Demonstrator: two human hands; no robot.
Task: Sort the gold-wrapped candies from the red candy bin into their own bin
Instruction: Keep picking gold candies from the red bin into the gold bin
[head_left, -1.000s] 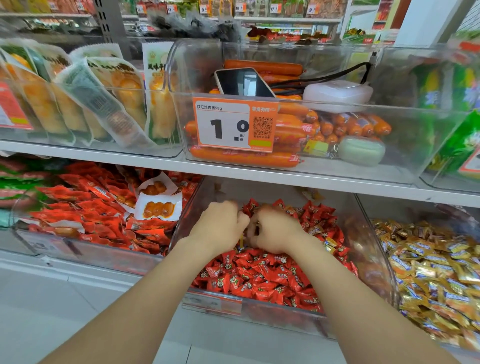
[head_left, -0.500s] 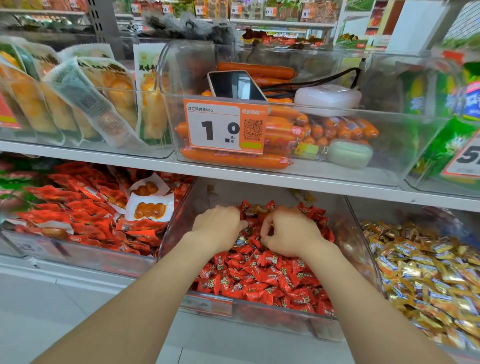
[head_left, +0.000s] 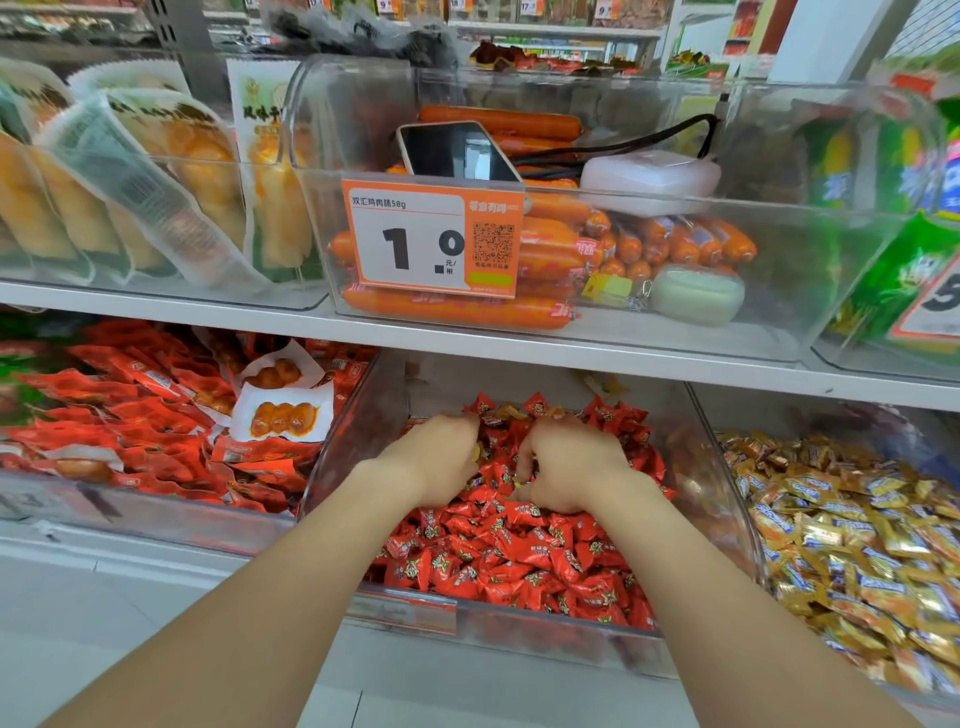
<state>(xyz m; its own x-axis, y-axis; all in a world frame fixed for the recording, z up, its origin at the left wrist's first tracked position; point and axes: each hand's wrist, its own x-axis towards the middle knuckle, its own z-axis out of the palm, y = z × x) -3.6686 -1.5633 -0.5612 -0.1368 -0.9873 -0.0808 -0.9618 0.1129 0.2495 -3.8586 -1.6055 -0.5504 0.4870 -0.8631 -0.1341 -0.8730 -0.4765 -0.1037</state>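
**Sorting at the lower shelf, head view.** The red candy bin (head_left: 358, 436) sits under the shelf (head_left: 467, 348), and both forearms reach over its low front wall, which is why the hands enter from above and in front. The left hand (head_left: 441, 460) and right hand (head_left: 574, 470) lie knuckles-up and close together on the rear half of the heap of red candies (head_left: 519, 556). Their fingers curl downward into it, a posture suited to raking the pile apart so that buried strays surface.

A few gold-wrapped candies (head_left: 506, 413) show at the back of the heap, just beyond the fingertips, and a yellow scrap appears by each hand. Each grip is narrow, but whether either one encloses a candy cannot be told, since the fingertips are hidden among the wrappers.

The gold candy bin (head_left: 779, 415) stands immediately to the right. It shares a clear wall with the red bin, so a transfer probably needs only a short sideways carry by the right hand.
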